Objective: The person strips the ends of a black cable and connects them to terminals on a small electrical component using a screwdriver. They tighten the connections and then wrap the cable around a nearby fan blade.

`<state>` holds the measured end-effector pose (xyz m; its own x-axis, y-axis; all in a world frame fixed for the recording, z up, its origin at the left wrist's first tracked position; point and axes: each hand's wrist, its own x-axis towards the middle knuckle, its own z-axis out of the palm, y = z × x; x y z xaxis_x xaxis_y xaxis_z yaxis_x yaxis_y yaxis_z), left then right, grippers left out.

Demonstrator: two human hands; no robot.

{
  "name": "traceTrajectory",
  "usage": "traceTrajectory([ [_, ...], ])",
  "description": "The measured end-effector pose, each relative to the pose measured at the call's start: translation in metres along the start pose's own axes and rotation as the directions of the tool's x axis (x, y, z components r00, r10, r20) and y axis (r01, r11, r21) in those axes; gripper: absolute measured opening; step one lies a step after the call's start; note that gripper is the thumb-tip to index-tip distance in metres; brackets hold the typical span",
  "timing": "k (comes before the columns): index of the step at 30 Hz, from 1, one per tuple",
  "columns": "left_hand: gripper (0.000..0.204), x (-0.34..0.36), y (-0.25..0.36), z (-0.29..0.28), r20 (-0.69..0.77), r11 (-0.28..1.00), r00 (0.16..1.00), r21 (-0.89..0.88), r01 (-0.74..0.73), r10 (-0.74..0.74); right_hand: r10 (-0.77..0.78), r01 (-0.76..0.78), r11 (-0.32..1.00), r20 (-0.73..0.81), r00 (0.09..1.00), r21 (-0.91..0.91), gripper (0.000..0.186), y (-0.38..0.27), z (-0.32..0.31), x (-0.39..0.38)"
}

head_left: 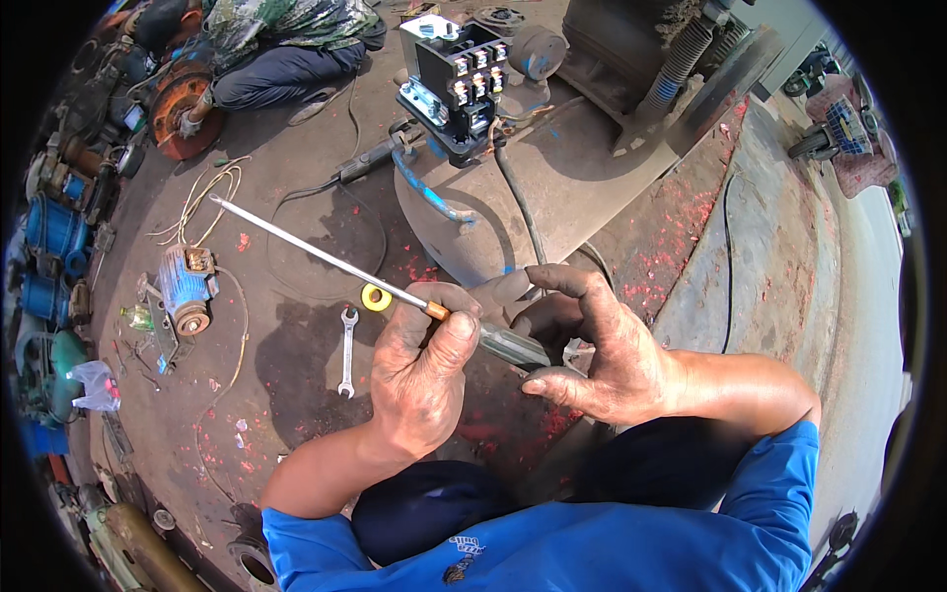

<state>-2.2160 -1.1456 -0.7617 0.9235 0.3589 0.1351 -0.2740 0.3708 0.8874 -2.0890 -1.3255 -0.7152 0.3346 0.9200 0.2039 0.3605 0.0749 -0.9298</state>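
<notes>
A long screwdriver [316, 257] with a thin metal shaft, an orange collar and a clear greenish handle lies across my grip, its tip pointing up and to the left. My left hand [422, 360] is closed around it near the collar, thumb pressed on top. By the handle's end, my right hand [617, 350] has its fingers apart and curved; whether it touches the handle is hard to tell. A small pale patch shows at its palm, too unclear to name. Beyond the hands, a black electrical switch block [473, 89] with screw terminals sits on a dusty metal tank [572, 168].
An open-ended wrench [347, 353] and a yellow tape roll [376, 297] lie on the ground left of my hands. Farther left is a small blue motor [187, 286] with wires. Another person [296, 74] sits at the upper left beside an orange wheel-like part [182, 109].
</notes>
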Motion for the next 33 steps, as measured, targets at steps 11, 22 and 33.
traceTrajectory([
  [11,0.063,0.107,0.017,0.032,0.586,-0.365,0.497,0.801,-0.474,0.640,-0.188,0.306,0.952,-0.755,0.629,0.017,0.052,-0.001,-0.069,-0.097],
  [22,0.029,0.139,-0.003,0.037,0.523,-0.440,0.567,0.850,-0.291,0.636,-0.362,0.360,0.914,-0.782,0.508,-0.189,0.046,0.023,-0.081,-0.092],
  [33,0.018,0.152,-0.005,0.048,0.522,-0.451,0.421,0.853,-0.263,0.742,-0.509,0.323,0.859,-0.596,0.621,-0.398,0.042,0.029,-0.078,-0.087],
])
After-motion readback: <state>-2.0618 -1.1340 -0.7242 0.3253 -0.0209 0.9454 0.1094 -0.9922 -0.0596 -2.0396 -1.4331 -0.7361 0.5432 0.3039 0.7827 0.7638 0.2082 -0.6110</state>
